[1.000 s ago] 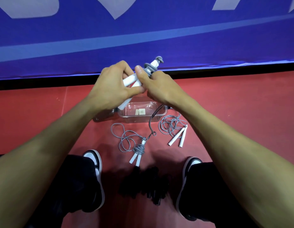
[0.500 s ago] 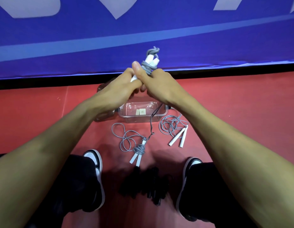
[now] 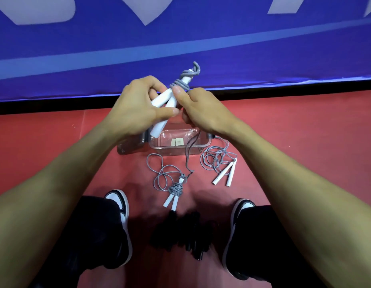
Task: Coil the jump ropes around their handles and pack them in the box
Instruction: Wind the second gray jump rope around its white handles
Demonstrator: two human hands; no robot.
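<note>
My left hand (image 3: pixel 136 109) and right hand (image 3: pixel 201 110) grip white handles (image 3: pixel 165 100) wrapped in gray rope (image 3: pixel 181 84); the clear box (image 3: pixel 178 145) holds two tan tags (image 3: pixel 176 141).

The left hand (image 3: pixel 136 110) covers the middle of the two white handles (image 3: pixel 162 100), and the right hand (image 3: pixel 203 110) hides where the grey cord (image 3: pixel 187 156) leaves the coil. Both arms run off the near edge. The clear box (image 3: pixel 177 149) has its far rim hidden behind the hands. The black bundle (image 3: pixel 186 233) near the shoes is too dark and blurred to make out. The two small tags (image 3: pixel 176 141) in the box are too small to read.
</note>
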